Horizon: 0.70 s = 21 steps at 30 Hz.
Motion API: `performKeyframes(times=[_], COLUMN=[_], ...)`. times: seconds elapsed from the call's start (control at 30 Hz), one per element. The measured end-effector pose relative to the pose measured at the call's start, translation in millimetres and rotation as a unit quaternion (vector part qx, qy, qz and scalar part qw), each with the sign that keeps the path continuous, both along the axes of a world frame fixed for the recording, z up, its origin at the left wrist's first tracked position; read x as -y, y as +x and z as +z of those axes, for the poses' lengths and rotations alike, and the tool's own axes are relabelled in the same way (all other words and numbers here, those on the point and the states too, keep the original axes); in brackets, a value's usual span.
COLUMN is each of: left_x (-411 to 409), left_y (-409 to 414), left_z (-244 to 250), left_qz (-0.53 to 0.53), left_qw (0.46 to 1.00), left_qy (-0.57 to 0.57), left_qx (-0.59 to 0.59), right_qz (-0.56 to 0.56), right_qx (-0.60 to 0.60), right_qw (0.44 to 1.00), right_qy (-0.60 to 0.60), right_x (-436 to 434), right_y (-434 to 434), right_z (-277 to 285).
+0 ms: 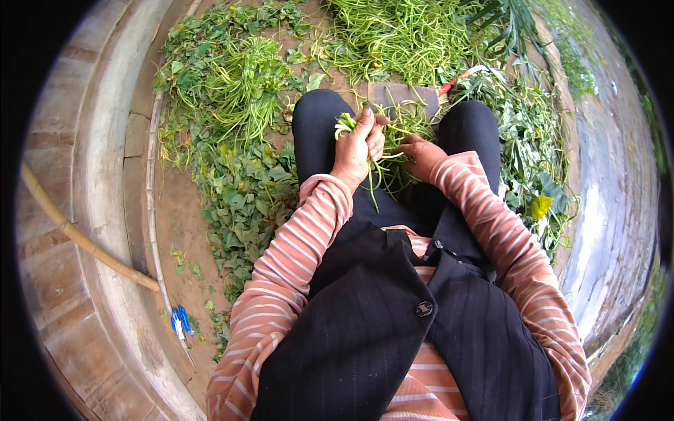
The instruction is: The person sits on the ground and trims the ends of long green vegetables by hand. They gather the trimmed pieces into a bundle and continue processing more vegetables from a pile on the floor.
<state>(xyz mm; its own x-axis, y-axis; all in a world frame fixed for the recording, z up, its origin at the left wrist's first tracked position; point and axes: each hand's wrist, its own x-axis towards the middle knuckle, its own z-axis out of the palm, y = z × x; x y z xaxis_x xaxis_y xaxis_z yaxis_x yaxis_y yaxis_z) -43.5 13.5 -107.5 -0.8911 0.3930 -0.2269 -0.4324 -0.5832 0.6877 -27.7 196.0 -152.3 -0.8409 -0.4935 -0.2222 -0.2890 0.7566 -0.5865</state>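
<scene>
My left hand (360, 139) is closed around a small bunch of green leaf stalks (345, 123), which look like sweet potato stalks. Their cut ends stick out past the thumb, and a few thin tips hang below the fist. Just to its right, my right hand (421, 157) is down among loose green stalks (408, 121) between my knees. Its fingertips touch them, but whether they pinch one is hidden. Beneath the loose stalks lies a flat brown board (382, 92).
A large stalk heap (400, 31) lies ahead. Bundled stalks (250, 79) rest on leaves at the left. Pulled leaves (253, 194) and leafy vines (532, 131) flank my legs. A bamboo pole (89, 244), a thin stick (152, 210) and a blue-and-white object (181, 321) are leftward.
</scene>
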Motion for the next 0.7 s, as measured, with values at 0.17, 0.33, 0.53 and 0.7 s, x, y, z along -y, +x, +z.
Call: performKeyframes(times=[0.17, 0.33, 0.53, 0.7], left_x=[4.2, 1.1, 1.7, -3.3], left_y=[1.4, 1.1, 1.2, 5.4], left_z=[-1.0, 0.2, 0.0, 3.2], left_qz=[0.011, 0.015, 0.004, -0.048], left_qw=[1.0, 1.0, 1.0, 0.993], left_qy=[-0.008, -0.011, -0.008, -0.098], left_qx=[0.006, 0.004, -0.004, -0.048], right_qz=[-0.022, -0.119, -0.199, -0.217], right_qx=[0.024, 0.029, 0.068, 0.151], right_qw=[0.996, 0.983, 0.914, 0.859], right_qy=[0.088, -0.138, -0.348, -0.439], right_x=[8.9, -19.6, -22.8, -12.7], right_y=[-1.9, -2.8, -1.8, 1.8], right_z=[12.8, 24.4, 31.2, 57.2])
